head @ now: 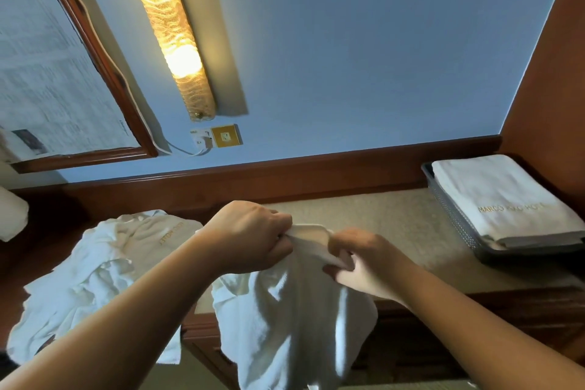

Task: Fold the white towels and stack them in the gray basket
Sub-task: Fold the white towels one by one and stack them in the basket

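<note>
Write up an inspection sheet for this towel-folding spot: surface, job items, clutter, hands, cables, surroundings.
Surface: beige speckled countertop with dark wooden edging.
Job's things: white towel in hand hanging over the front edge; crumpled pile of white towels at left; folded white towels with gold lettering stacked in the gray perforated basket at right.
Clutter: nothing seen.
Hands: left hand and right hand each grip the held towel's top edge.
Cables: white cable running to the brass wall socket.
Surroundings: blue wall, lit amber wall lamp, wood-framed mirror.
</note>
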`<state>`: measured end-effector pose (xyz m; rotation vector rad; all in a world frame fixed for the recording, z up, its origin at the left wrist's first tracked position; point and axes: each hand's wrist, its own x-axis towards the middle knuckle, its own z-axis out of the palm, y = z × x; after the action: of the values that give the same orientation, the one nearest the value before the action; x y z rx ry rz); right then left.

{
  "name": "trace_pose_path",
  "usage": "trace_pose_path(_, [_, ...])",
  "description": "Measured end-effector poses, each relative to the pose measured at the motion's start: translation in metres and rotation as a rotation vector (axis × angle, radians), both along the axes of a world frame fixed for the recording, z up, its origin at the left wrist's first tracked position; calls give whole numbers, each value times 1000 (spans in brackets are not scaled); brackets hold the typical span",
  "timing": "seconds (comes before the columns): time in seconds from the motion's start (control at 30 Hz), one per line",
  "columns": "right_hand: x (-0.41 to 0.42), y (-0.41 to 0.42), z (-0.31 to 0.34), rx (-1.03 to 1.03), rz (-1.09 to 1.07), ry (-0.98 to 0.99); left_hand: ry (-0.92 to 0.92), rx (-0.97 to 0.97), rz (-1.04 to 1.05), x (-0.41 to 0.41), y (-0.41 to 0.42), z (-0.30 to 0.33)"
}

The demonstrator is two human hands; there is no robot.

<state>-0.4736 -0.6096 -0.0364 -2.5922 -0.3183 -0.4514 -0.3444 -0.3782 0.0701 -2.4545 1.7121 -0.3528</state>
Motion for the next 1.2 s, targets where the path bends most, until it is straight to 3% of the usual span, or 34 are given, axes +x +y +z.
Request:
trace_pose_path(0.2, [-1,41,-2,238,39,-32,-58,45,-50,-4,8,16])
trace_pose_path(0.27, [3,43,-6,282,32,61,-80,58,-60,-6,9,21])
trace_pose_path(0.37, [4,42,-16,246,35,243,-83,79,-65,-9,10,30])
trace_pose_path(0.6, [9,49,-12,291,105,383,-66,147,-97,-9,9,32])
trace_pose_path(0.7, [11,41,-7,220,10,353,-87,173,-124,-8,11,28])
trace_pose_path(0.87, [4,50,9,395,181,373,-111,167,-131,-5,12,30])
trace_pose_path(1.07, [4,25,11,435,50,343,-93,163,-77,2,19,32])
trace_pose_path(1.2, [-3,10,4,338,134,423,-91,142,-37,6,22,30])
